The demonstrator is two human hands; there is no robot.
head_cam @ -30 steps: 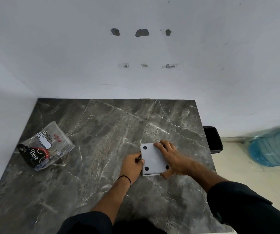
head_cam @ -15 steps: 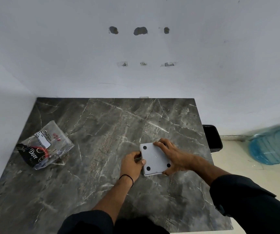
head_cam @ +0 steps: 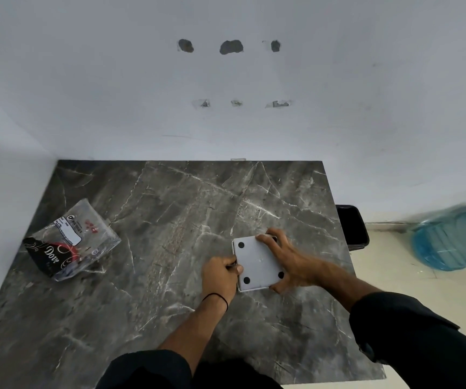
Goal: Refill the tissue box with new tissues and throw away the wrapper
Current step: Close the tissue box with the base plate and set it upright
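At the table's point(head_cam: 170, 206) four o'clock, my right hand point(head_cam: 290, 262) grips the upturned tissue box point(head_cam: 255, 262), my left hand point(head_cam: 220, 273) pinches its nine-o'clock edge, so I'd pry evenly.

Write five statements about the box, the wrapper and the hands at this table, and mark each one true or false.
1. The tissue box lies bottom up, black feet showing. True.
2. The wrapper sits in the black bin. False: it lies on the left part of the table.
3. Both the left hand and the right hand hold the tissue box. True.
4. The blue water jug stands on the table. False: it is on the floor, to the right of the table.
5. The black bin stands beside the table's right edge. True.
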